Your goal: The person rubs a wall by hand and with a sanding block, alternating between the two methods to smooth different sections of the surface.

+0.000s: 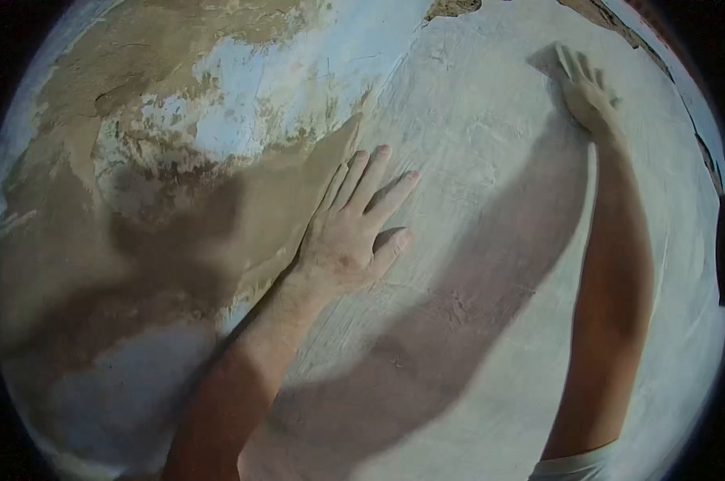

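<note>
My left hand (350,232) lies flat, fingers spread, on a rough whitish plastered surface (459,240), close to its border with a brown patch (258,208). Nothing shows in or under that palm. Higher up and to the right, my right hand (587,92) rests against the same pale plaster with its fingers stretched out and slightly blurred. A dark shadow sits just left of its fingertips. I see no tool in either hand, though the right palm is hidden.
Patchy pale blue paint (314,72) and exposed brown coating cover the upper left. Broken, crumbling edges run along the top and upper right, including a brown chipped spot (452,7). Broad arm shadows cross the surface.
</note>
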Demonstrator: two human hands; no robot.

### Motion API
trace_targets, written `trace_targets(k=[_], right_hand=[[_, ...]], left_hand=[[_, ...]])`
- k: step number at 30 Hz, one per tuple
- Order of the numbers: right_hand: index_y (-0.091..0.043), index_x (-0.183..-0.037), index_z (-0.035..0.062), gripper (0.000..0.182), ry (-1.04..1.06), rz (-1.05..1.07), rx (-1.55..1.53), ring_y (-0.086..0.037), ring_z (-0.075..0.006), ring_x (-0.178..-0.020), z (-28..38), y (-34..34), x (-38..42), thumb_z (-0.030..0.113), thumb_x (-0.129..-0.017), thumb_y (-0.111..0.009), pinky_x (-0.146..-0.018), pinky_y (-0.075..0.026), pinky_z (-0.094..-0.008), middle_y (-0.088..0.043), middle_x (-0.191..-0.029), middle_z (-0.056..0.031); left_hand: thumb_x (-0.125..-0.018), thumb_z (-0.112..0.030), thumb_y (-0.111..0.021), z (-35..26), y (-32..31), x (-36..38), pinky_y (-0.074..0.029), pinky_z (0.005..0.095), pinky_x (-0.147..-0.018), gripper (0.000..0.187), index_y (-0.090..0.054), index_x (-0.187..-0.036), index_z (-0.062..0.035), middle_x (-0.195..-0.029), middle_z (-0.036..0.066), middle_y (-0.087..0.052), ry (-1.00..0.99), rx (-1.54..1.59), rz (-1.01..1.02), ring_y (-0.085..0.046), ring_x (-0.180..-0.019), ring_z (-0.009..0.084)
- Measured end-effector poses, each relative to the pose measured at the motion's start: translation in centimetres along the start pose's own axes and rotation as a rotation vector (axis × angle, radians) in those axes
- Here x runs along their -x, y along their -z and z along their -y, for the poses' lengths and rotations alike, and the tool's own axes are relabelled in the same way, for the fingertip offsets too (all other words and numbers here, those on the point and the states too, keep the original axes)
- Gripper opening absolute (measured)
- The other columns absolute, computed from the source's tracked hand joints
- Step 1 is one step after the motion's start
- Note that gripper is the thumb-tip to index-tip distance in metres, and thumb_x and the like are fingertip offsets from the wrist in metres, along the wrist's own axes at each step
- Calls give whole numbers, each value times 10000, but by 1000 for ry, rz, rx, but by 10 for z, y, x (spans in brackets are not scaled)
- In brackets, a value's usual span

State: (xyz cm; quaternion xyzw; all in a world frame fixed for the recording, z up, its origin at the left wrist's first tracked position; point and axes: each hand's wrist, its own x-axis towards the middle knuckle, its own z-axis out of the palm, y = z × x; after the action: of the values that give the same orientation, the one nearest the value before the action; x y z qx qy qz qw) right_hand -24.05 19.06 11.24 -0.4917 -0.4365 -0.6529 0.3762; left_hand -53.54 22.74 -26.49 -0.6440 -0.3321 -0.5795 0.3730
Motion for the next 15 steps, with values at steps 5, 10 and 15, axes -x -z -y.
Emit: trace_targets(k=[5,10,15], right_hand=[[-313,-1693,313,587,130,-84,-114,-165,-322,-1664,125,9,2,511,-1141,-334,-1305,-88,-695,-228,-1802,16],[-316,-1704,240,745,332,-2,-218,-218,-390,-1649,180,21,30,507,-1041,-526,-1299,-151,-672,-263,-1784,-151],[-312,-1697,282,590,484,-52,-241,-184,-188,-1658,173,26,90,516,-1161,-235,-1383,-64,-542,-268,-1782,56]], left_hand=[[-1034,-440,-667,1,-4,-2,-182,566,-1342,727,-387,-1681,-266,-1793,160,-179,8,-13,-5,-189,-1643,405],[-1030,-409,-686,-6,3,-4,-189,556,-1346,705,-422,-1663,-244,-1785,152,-208,29,-16,9,-182,-1646,394],[-1070,-394,-613,-18,2,-8,-171,526,-1343,660,-409,-1675,-225,-1792,146,-209,74,1,28,-165,-1654,382]])
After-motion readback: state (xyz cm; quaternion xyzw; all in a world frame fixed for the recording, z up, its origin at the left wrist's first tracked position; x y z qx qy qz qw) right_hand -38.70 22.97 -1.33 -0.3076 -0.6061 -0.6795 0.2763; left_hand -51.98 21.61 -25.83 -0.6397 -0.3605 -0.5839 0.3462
